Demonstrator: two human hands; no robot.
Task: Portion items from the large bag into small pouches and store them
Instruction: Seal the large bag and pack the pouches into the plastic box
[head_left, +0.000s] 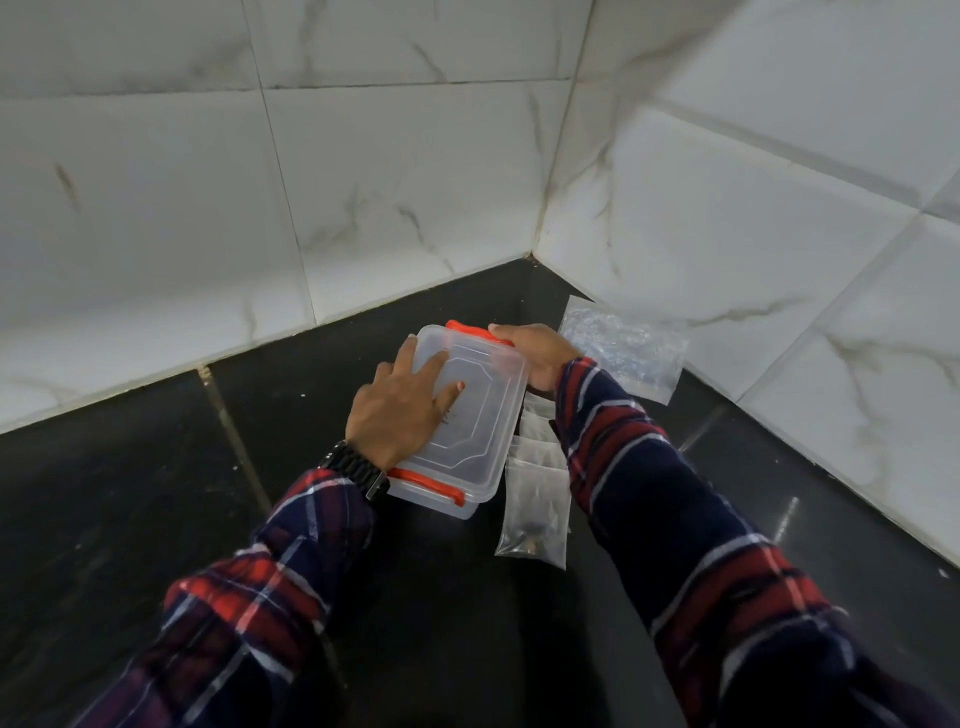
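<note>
A clear plastic box (483, 415) with orange latches stands on the black counter (156, 493), its lid on. My left hand (402, 410) lies flat on the lid with the fingers spread. My right hand (535, 353) curls round the box's far right edge beside the far orange latch (470, 330). The near latch (431, 483) shows at the front. The large clear bag (623, 348) leans against the right wall behind my right hand. Several small clear pouches (535, 509) lie in a row right of the box, partly under my right sleeve.
White marble-look tiled walls (363, 182) meet in a corner just behind the box and close off the back and right. The dark counter stretches to the left and toward me. A black watch (358, 467) sits on my left wrist.
</note>
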